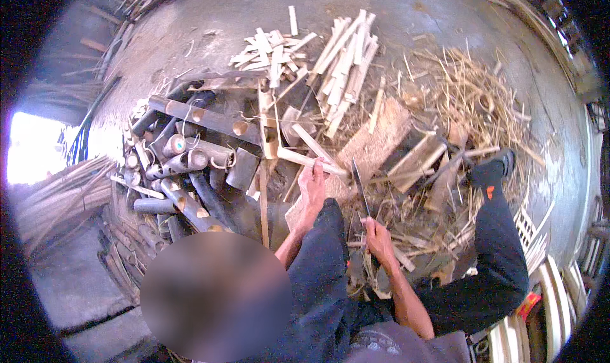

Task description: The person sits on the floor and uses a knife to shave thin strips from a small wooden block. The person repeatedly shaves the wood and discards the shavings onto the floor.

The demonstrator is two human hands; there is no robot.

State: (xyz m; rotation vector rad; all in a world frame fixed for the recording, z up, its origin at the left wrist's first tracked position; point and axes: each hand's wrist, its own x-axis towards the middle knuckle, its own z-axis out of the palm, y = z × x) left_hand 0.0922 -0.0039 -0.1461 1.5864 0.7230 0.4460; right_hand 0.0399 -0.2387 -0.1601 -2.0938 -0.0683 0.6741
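My left hand (311, 186) is closed around a pale split bamboo strip (293, 156), whose right end lies close to the knife blade. In my right hand (379, 241) is the handle of a knife (360, 184), its dark, narrow blade pointing away from me. Blade and strip look nearly in contact, but I cannot tell whether they touch. Behind them lies a thick wooden block (385, 131), with another pale bamboo piece (311, 141) beside the held strip. Fingers cover part of the strip and most of the handle.
Cut bamboo tubes (190, 163) are heaped on the left. Farther off lie a pile of long pale strips (346, 64) and a pile of shorter pieces (270, 52). Thin shavings (470, 96) cover the floor at right, near my shoe (492, 168). A blurred patch hides the lower left.
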